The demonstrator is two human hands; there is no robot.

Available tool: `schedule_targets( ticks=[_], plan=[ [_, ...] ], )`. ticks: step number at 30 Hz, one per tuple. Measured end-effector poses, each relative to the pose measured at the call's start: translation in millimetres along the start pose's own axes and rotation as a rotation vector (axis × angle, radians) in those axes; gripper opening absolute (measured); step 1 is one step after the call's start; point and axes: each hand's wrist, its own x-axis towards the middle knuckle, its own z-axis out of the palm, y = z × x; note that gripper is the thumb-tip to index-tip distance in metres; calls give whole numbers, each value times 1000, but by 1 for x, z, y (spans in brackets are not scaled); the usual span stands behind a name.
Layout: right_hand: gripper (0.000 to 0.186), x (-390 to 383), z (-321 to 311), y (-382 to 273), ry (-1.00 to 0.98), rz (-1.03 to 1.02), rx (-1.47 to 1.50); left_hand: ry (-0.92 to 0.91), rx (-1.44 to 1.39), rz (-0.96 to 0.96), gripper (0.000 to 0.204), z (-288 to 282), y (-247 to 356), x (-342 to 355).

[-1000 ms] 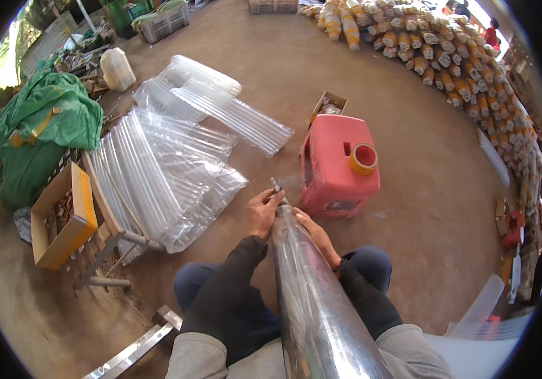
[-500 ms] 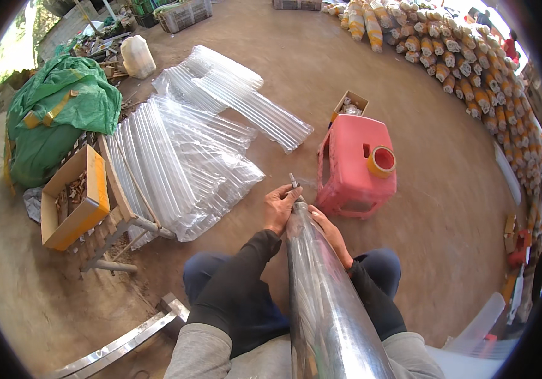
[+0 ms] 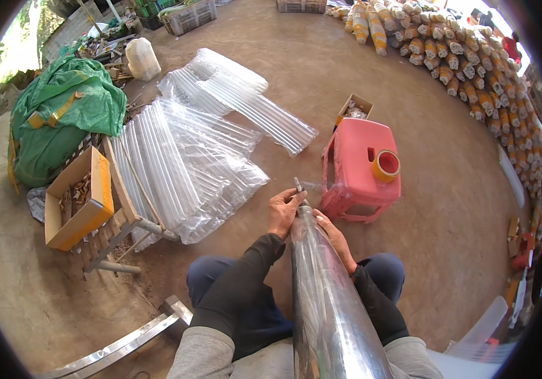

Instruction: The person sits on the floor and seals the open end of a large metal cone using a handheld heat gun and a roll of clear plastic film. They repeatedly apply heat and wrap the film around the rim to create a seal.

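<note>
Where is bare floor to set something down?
Bare floor lies between the pink stool and wrapped bundles, and farther off, between the bundles and plastic sheets. Crowded: the left, by green tarp and carton; tight between right hand and stool.

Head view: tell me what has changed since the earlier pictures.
The scene, hands included, has shifted slightly right in the picture, as if the head turned left. Nothing was visibly taken hold of or let go. The left hand stays on the small fitting at the tip of the shiny tube, the right hand along its side; the tape roll still lies on the red stool.
</note>
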Motion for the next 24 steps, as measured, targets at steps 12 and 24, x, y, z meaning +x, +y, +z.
schedule_targets(
  ticks=[12, 24],
  plan=[
    [50, -2, 2, -2, -14, 10, -12, 3, 47, 6, 24, -1, -1, 0],
    [50, -2, 1, -1, -17, 6, -9, 2, 14, 6, 24, -1, -3, 1]
  ],
)
